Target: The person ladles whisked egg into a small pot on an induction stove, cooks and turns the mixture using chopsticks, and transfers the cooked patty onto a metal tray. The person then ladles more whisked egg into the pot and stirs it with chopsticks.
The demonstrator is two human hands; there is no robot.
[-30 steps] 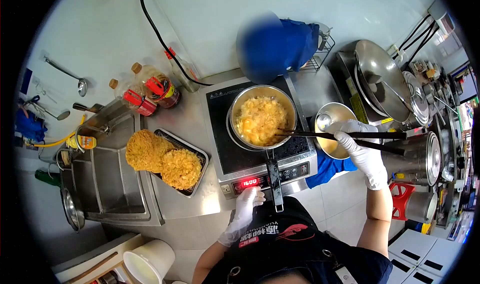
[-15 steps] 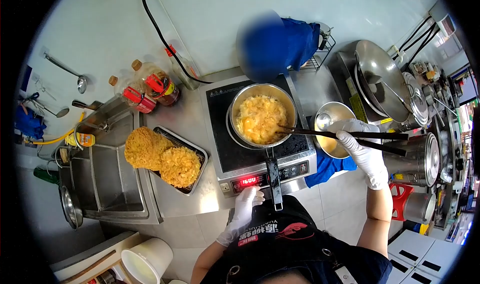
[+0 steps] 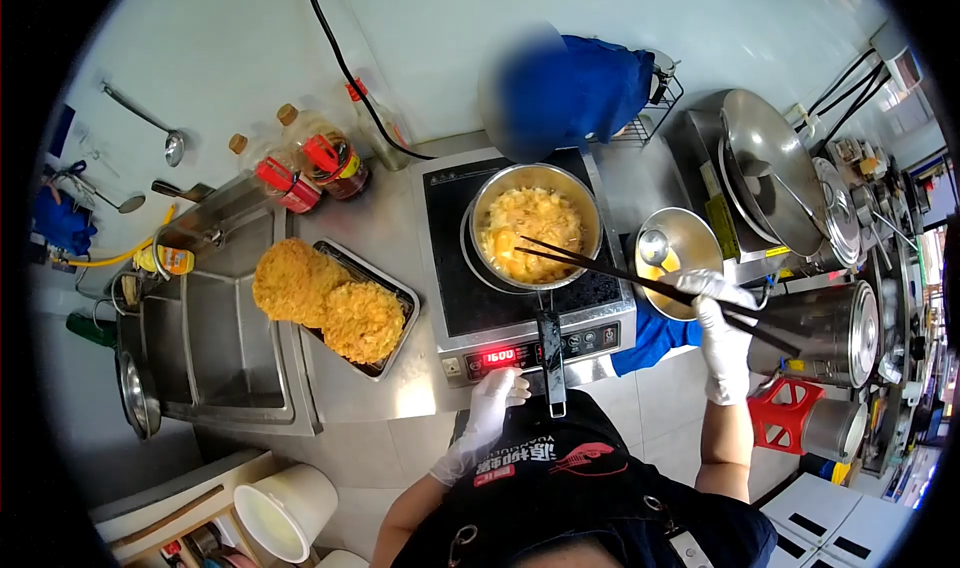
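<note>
Yellow food bubbles in a pot (image 3: pixel 590 190) on the black induction cooker (image 3: pixel 448 298), whose display glows red. My right hand (image 3: pixel 718 318), in a white glove, grips long dark chopsticks (image 3: pixel 640 280), their tips over the food. A metal bowl (image 3: pixel 700 240) holding a ladle and some yellow liquid sits just beyond that hand. My left hand (image 3: pixel 500 396), also gloved, hangs near the cooker's front edge beside the pot handle (image 3: pixel 553 363), apart from it; its fingers are loosely bent and nothing shows in them. Two round golden fried cakes (image 3: pixel 362 320) lie on a black tray (image 3: pixel 408 303).
A sink (image 3: pixel 235 343) and several bottles (image 3: pixel 330 163) are at the left. A large wok (image 3: pixel 770 138) stands at the back right, with a tall metal pot (image 3: pixel 825 318) in front of it. A blue cloth (image 3: pixel 655 343) lies below the bowl.
My right hand has moved slightly down. The chopsticks slant more steeply, and their tips have shifted left over the pot. The camera view has shifted slightly.
</note>
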